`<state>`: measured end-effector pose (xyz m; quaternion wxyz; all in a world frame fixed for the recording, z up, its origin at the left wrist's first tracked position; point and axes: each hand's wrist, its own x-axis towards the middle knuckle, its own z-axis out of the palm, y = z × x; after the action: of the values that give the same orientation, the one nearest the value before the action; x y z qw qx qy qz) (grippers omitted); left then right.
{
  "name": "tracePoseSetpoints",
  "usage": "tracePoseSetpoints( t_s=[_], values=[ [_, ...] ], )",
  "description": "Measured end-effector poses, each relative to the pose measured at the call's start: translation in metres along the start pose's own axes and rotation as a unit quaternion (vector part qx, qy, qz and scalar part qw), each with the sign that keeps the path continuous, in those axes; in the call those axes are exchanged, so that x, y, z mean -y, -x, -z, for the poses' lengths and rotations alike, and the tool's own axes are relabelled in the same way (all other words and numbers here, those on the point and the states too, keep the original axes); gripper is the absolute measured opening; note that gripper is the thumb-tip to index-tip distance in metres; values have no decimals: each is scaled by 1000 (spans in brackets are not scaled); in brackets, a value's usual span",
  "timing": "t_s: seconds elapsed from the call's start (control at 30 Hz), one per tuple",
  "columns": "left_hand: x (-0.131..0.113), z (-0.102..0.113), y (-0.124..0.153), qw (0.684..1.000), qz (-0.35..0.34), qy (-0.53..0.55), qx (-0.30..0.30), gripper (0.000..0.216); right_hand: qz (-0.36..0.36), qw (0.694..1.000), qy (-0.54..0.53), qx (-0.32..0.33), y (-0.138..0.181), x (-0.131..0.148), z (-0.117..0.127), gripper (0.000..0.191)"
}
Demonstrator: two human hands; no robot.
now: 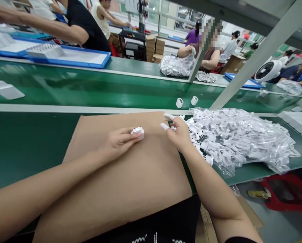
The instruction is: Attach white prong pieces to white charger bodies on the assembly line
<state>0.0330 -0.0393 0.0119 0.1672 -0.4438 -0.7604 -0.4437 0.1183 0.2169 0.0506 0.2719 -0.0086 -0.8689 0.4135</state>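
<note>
**Left hand** [118, 143]: holds 1 white plastic plug adapter [138, 132] in a narrow grip between thumb and fingertips, above a flat brown cardboard sheet [115, 189]. Any marking on the adapter is too small to read.

**Right hand** [178, 133]: open, fingers spread wide, with no item visibly held. 2 white finger cots [165, 126] are fitted on its fingers. It stands at the cardboard's far edge, just beside a large heap of small white parts in clear plastic wrap [232, 138]. Contact with the heap cannot be confirmed.

**Surroundings**: the cardboard and heap lie on a green conveyor belt [90, 86]. 2 small white hollow cubes [179, 103] stand near the cardboard's far edge, well apart from both hands. Across the line, a blue-rimmed tray [67, 57] holds stacked white items, and a co-worker's hands [188, 50] rest on a bulging silver-white plastic bag [176, 65]. Stacked brown cartons [154, 47] stand further back. No brand or lettering is legible at this range.
</note>
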Motion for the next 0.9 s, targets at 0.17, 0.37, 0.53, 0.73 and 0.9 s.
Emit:
tracePoseSetpoints(
  t_s=[0.17,0.37,0.53,0.73,0.9],
  values=[
    [8,0,-6,988,132,48,59,39,-39,994,98,27,-5,-10,7,37],
    [0,-1,-4,987,117,99,52,33,-24,974,202,104,-2,2,8,39],
    [-18,7,-6,996,39,59,-62,17,-51,931,329,150,-4,-2,12,45],
    [1,5,-4,994,77,51,58,26,-68,914,355,182,-7,-11,11,37],
    [6,8,-13,938,305,155,61,45,-41,940,313,126,-9,-15,14,50]
  ],
)
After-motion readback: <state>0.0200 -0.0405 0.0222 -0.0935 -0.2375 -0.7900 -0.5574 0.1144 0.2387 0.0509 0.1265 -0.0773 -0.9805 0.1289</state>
